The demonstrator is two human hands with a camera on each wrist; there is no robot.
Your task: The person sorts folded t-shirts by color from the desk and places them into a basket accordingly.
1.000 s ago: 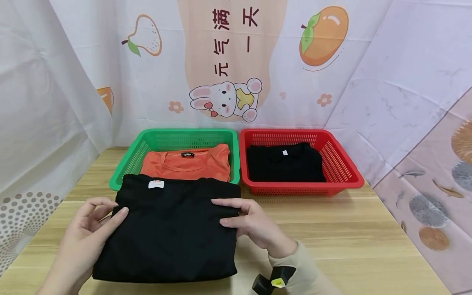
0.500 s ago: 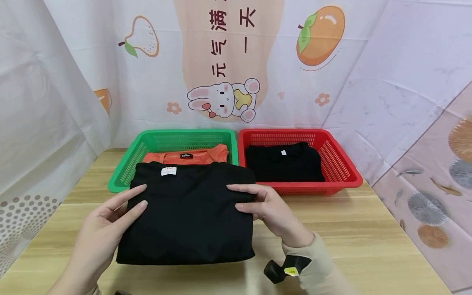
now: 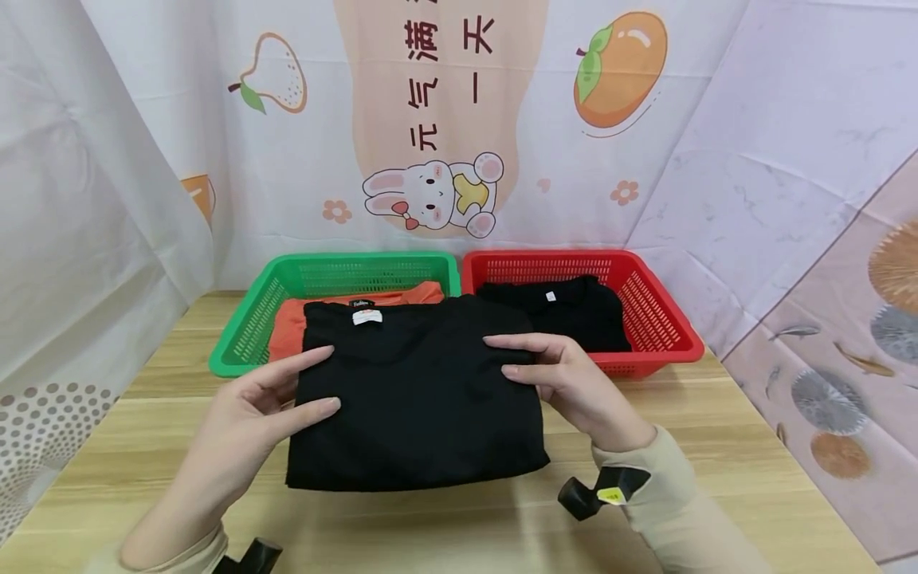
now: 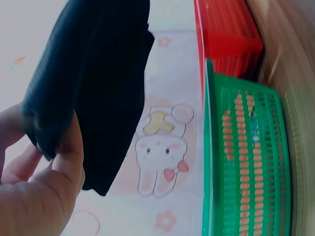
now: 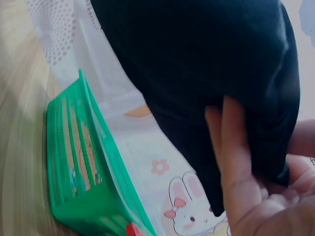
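Note:
A folded black T-shirt [image 3: 416,399] with a white neck label hangs above the table between my two hands. My left hand [image 3: 265,414] grips its left edge, thumb and index finger in front and the other fingers behind. At the opposite edge my right hand [image 3: 566,379] pinches the cloth the same way; in the right wrist view its fingers [image 5: 234,147] reach under the fold. Behind the held shirt, a folded orange shirt [image 3: 285,323] lies in the green basket [image 3: 240,339], partly hidden. Another folded black shirt [image 3: 588,315] lies in the red basket [image 3: 667,319].
Both baskets stand side by side at the back of the wooden table [image 3: 688,446], against a printed curtain [image 3: 287,183]. Black wrist cameras sit on both sleeves, one [image 3: 602,490] showing a yellow label.
Both hands have lifted the folded black T-shirt and carried it right and forward. It now overlaps the red basket's front left as well as the green basket in the head view.

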